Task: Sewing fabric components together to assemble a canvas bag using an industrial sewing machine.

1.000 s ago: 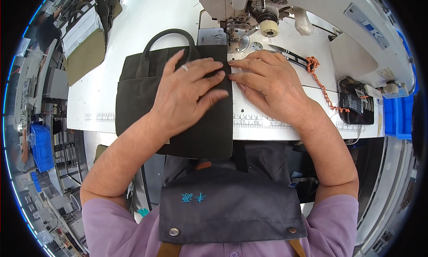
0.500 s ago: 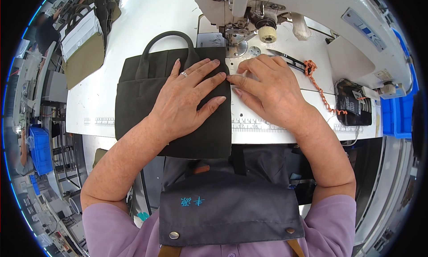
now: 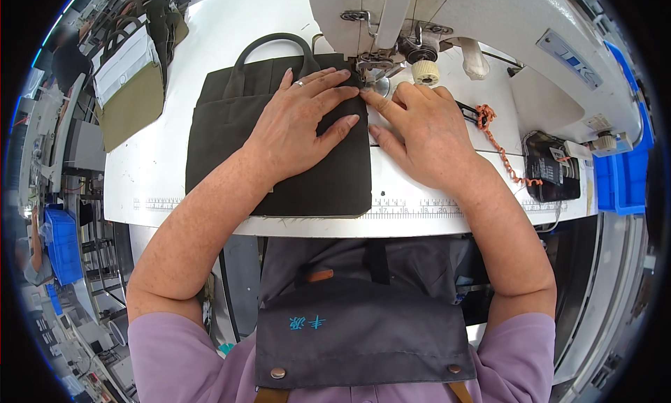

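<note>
A dark olive fabric bag [image 3: 224, 155] with a looped handle [image 3: 246, 52] lies flat on the white sewing table. Its far right corner reaches under the presser foot [image 3: 365, 62] of a sewing machine [image 3: 482, 19]. My left hand [image 3: 297, 123], wearing a ring, rests open on the bag with its fingers spread toward the right edge. My right hand [image 3: 423, 127] is at that edge; its index fingertip touches the edge close to my left fingertips. The right thumb is apart from the index, and the other fingers are bent.
Tweezers [image 3: 467, 112] with an orange coiled cord [image 3: 504, 155] lie right of my right hand. A black item [image 3: 549, 167] sits at the table's right side. Several bag pieces [image 3: 129, 85] are stacked at the far left. Blue bins [image 3: 621, 165] stand beyond the table, and a ruler strip [image 3: 412, 209] runs along its front.
The bag has moved away from me, its right edge passing farther along by the presser foot. Both hands have moved forward with it.
</note>
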`<action>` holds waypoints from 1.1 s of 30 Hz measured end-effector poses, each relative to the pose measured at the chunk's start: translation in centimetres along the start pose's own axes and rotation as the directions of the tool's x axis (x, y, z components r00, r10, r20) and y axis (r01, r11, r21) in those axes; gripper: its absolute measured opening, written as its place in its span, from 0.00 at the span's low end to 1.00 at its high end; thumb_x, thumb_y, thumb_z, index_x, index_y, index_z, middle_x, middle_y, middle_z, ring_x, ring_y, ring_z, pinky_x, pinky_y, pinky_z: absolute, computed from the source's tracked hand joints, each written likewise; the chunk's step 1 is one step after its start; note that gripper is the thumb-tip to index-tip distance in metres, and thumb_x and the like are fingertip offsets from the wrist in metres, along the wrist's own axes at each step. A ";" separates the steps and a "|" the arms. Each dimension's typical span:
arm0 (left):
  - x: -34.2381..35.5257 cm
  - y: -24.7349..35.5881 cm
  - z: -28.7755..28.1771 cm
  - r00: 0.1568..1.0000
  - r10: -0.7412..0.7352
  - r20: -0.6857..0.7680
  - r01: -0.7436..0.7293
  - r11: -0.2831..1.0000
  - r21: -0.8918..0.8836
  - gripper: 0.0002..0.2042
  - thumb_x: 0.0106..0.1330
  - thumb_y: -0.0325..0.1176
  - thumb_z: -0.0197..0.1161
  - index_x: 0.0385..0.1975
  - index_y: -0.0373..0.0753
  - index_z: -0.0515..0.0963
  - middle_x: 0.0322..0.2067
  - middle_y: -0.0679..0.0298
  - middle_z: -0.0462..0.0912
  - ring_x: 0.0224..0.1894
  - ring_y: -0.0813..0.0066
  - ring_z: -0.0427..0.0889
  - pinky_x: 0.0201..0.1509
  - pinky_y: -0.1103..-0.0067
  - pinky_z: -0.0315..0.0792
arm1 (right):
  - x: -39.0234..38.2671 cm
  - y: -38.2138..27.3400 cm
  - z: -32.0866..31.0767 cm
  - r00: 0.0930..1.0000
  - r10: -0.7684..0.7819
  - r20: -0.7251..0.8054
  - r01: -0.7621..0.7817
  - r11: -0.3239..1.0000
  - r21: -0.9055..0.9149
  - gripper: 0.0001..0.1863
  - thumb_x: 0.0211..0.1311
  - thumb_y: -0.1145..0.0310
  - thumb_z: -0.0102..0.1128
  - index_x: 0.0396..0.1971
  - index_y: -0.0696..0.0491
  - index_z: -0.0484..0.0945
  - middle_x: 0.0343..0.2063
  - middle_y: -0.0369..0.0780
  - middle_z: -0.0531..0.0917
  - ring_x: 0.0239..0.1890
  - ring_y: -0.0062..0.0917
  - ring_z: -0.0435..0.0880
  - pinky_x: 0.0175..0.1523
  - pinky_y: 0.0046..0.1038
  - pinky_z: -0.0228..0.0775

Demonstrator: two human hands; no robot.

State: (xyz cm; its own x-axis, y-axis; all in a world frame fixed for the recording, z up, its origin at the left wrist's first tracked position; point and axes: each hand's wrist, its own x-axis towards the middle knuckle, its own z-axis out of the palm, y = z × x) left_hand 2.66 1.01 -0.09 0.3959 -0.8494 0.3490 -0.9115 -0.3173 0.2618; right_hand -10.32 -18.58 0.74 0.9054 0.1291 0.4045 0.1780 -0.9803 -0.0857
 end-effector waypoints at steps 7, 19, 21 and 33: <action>0.3 -0.2 0.0 1.000 0.008 0.007 -0.008 1.000 0.005 0.18 0.71 0.44 0.63 0.56 0.42 0.80 0.64 0.60 0.77 0.70 0.59 0.71 0.72 0.43 0.59 | 0.9 2.4 -0.1 0.959 0.219 0.177 -0.279 0.826 0.489 0.16 0.65 0.60 0.64 0.49 0.51 0.84 0.33 0.42 0.78 0.36 0.35 0.82 0.42 0.38 0.72; 0.6 -0.6 -0.1 0.999 0.007 0.038 -0.007 1.000 -0.005 0.19 0.71 0.44 0.63 0.57 0.43 0.80 0.64 0.59 0.77 0.70 0.58 0.71 0.74 0.44 0.58 | 1.2 2.2 1.4 0.991 0.137 0.005 -0.121 0.858 0.499 0.14 0.57 0.74 0.64 0.44 0.49 0.86 0.32 0.40 0.82 0.38 0.34 0.82 0.42 0.34 0.75; 0.7 -0.7 -0.1 1.000 0.013 0.025 -0.013 1.000 -0.018 0.19 0.71 0.42 0.64 0.58 0.43 0.80 0.64 0.59 0.77 0.70 0.57 0.71 0.74 0.44 0.58 | 1.2 1.8 1.7 0.993 0.026 -0.119 0.009 0.958 0.286 0.12 0.57 0.74 0.65 0.42 0.52 0.87 0.33 0.38 0.83 0.41 0.33 0.82 0.43 0.36 0.74; 1.3 -1.3 0.2 1.000 0.016 0.014 -0.016 1.000 -0.001 0.19 0.71 0.45 0.64 0.57 0.43 0.81 0.63 0.60 0.78 0.70 0.60 0.71 0.74 0.45 0.58 | 1.2 1.1 1.8 0.984 -0.048 -0.173 0.040 0.998 -0.050 0.14 0.56 0.67 0.67 0.43 0.48 0.89 0.29 0.35 0.81 0.39 0.28 0.79 0.40 0.34 0.68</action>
State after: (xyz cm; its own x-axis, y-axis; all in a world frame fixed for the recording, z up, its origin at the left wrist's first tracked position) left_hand 4.34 0.28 -0.16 0.3801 -0.8599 0.3407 -0.9174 -0.3037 0.2571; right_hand -8.38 -19.28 -0.50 0.8156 0.1478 0.5594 0.1945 -0.9806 -0.0244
